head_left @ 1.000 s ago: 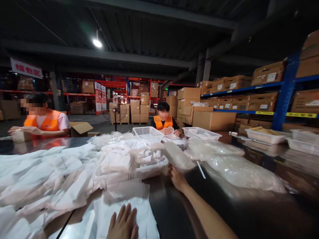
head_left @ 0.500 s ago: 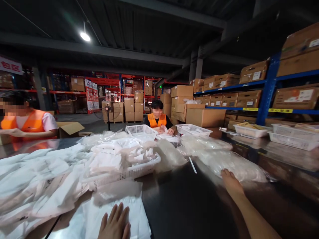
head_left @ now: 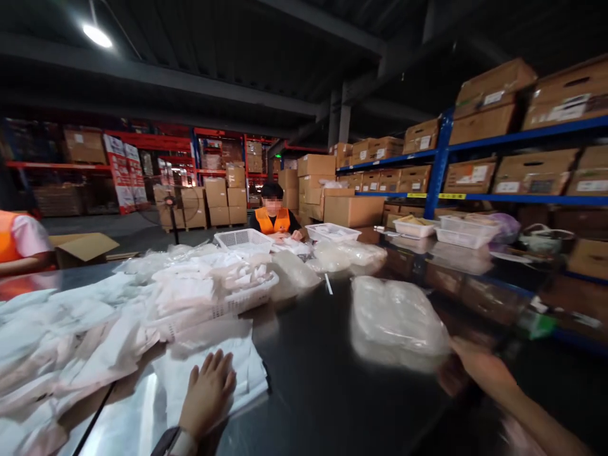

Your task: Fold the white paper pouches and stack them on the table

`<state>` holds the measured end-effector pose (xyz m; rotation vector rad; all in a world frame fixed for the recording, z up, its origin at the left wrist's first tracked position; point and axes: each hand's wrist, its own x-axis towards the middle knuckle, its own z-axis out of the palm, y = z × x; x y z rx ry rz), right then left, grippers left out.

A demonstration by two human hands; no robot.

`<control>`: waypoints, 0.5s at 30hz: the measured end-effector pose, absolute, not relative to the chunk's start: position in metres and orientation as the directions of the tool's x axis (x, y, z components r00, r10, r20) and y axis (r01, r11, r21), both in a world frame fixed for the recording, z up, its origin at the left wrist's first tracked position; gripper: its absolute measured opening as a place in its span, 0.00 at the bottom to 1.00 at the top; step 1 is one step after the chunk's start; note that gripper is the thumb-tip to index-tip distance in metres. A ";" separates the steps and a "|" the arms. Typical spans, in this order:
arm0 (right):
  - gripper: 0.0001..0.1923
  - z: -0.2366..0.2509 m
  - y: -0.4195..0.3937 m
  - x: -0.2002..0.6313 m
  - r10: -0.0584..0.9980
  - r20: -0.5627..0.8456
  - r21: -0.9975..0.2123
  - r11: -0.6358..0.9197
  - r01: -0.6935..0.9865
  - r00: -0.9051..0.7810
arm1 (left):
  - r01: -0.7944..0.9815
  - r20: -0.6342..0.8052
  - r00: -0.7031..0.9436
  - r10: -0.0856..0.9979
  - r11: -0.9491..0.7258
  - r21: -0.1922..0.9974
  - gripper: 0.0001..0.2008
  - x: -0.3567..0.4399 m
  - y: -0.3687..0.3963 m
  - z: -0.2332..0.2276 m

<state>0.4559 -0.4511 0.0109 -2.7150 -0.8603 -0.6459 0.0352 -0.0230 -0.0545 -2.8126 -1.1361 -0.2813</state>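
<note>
Since the earlier frame, the right hand (head_left: 479, 370) has dragged a clear bag (head_left: 396, 320) nearer, fingers clamped on its corner. Left hand (head_left: 208, 392) lies flat, fingers apart, on white mailers (head_left: 209, 364). Held by one corner, the slick bag could slip or tear over the dark surface (head_left: 313, 380).

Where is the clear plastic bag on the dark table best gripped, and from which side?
Probably at its near right corner, from the right: the clear plastic bag is soft and bulging, and the right hand already pinches that edge.
</note>
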 end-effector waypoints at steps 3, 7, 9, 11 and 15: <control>0.23 0.041 -0.459 0.436 0.363 0.382 0.022 -0.923 0.385 0.850 | 0.665 0.216 0.735 0.643 -0.746 -0.043 0.22 0.033 -0.024 -0.052; 0.25 0.043 -0.414 0.402 0.461 0.302 0.072 -0.884 0.462 0.835 | 0.620 0.190 0.776 0.601 -0.782 -0.060 0.22 0.029 -0.027 -0.043; 0.27 0.034 -0.393 0.375 0.515 0.267 0.088 -0.855 0.511 0.815 | 0.613 0.190 0.779 0.597 -0.789 -0.035 0.21 0.027 -0.030 -0.038; 0.32 0.025 -0.383 0.345 0.604 0.267 0.118 -0.794 0.597 0.751 | 0.604 0.184 0.785 0.592 -0.796 -0.016 0.22 0.025 -0.031 -0.036; 0.25 0.016 -0.400 0.310 0.843 0.203 0.087 -0.522 0.849 0.498 | 0.599 0.154 0.795 0.587 -0.799 -0.046 0.23 0.025 -0.030 -0.039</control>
